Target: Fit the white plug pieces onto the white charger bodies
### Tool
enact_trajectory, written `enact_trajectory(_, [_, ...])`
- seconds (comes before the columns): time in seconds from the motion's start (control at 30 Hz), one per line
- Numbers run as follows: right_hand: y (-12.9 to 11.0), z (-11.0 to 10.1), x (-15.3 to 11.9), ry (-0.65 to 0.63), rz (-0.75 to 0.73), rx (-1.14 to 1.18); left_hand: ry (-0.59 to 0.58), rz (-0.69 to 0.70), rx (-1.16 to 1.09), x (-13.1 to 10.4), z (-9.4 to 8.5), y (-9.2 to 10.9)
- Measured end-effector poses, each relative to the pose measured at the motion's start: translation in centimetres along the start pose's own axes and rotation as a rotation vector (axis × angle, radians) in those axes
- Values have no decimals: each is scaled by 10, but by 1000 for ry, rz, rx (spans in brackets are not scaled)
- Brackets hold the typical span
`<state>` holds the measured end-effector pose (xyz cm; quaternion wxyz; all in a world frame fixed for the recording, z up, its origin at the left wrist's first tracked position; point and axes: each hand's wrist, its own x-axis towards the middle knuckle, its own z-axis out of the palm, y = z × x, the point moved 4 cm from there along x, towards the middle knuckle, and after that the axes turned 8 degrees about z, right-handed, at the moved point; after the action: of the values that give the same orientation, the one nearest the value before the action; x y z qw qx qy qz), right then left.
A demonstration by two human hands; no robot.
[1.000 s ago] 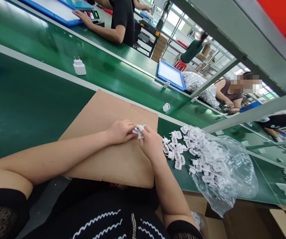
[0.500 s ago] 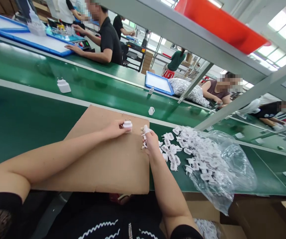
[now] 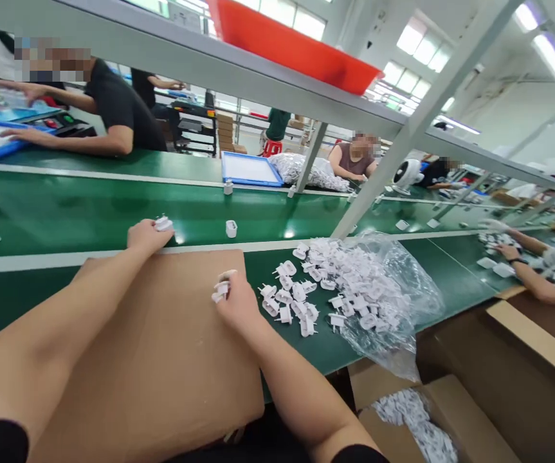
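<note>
My left hand [image 3: 146, 236] reaches past the far edge of a cardboard sheet [image 3: 161, 347], over the green conveyor belt. Its fingers are closed on a white plug charger [image 3: 164, 223] with its pins up. Above the right part of the cardboard, my right hand [image 3: 239, 303] is closed round several small white plug pieces [image 3: 221, 287]; its fingers partly hide them. To the right of that hand, loose white plug pieces [image 3: 299, 292] lie on the green bench, beside a larger heap [image 3: 354, 276] spilling from a clear plastic bag [image 3: 402, 283].
Another white charger [image 3: 231, 228] stands on the belt [image 3: 84, 206]. A slanting metal post [image 3: 378, 173] rises behind the heap, and a red bin [image 3: 296, 51] sits on the overhead rail. An open carton [image 3: 455, 411] is below right. Co-workers sit across the belt and at right.
My left hand has carried the charger forward and left, from above the cardboard to the belt. My right hand keeps its plug pieces. The view has swung right.
</note>
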<state>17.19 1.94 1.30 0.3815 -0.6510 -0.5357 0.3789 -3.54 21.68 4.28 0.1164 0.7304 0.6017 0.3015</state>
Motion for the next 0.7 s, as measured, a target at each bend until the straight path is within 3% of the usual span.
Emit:
enact_trajectory(0.07, [-4,3,-6,11,-167,-337,179,-48,91,-2,-1,9])
enact_trajectory(0.13, [-6,9,-10,-50,-259,-549,277,107,152,-1,7,29])
enact_trajectory(0.17, [-6,12,-11,-77,-284,-625,245,256,166,1,17,43])
enact_trajectory(0.27, [-8,14,-11,-97,-284,-752,-58,636,171,9,57,80])
enact_trajectory(0.33, [-8,12,-8,-68,-245,-764,-233,674,159,16,80,94])
enact_trajectory(0.43, [-6,13,-6,-54,-241,-765,-377,588,134,26,96,101])
enact_trajectory(0.53, [-5,16,-5,-72,-287,-734,-357,552,146,27,89,100])
enact_trajectory(0.63, [-5,13,0,-84,-220,-633,-228,497,145,13,69,93])
enact_trajectory(0.7, [-6,3,4,-2,-147,-478,-133,466,126,-5,52,87])
